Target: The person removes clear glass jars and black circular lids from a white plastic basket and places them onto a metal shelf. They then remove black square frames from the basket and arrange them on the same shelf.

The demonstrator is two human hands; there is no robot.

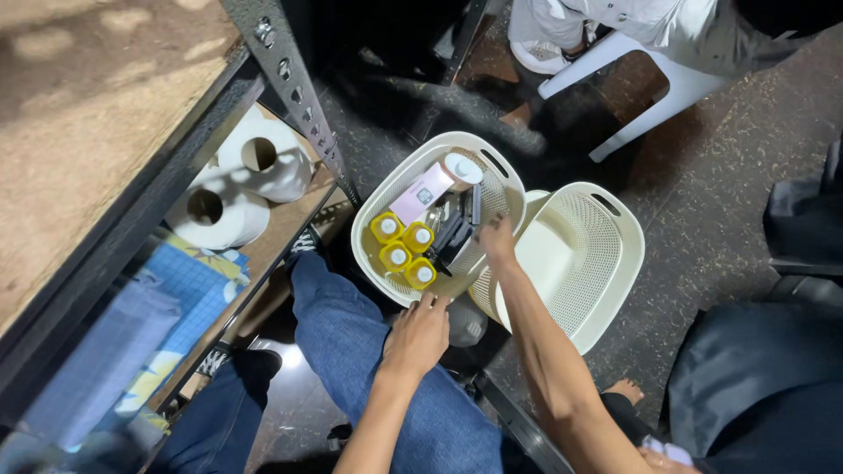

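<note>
Left hand (420,333) grips loaded basket (379,204) near rim; right hand (497,239) reaches inside, grip unclear. Rigid light plastic, yellow bottles (404,246) add weight; lift by rim handles.

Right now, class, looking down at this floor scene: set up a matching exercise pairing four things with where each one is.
Things:
1. Yellow bottles
2. Paper rolls
3. Left hand
4. Right hand

Places:
A. On the shelf of the metal rack
B. At the near rim of the filled basket
C. Clustered inside the filled basket
D. Between the filled basket and the empty basket tilted beside it

Pairs: 1-C, 2-A, 3-B, 4-D
</note>
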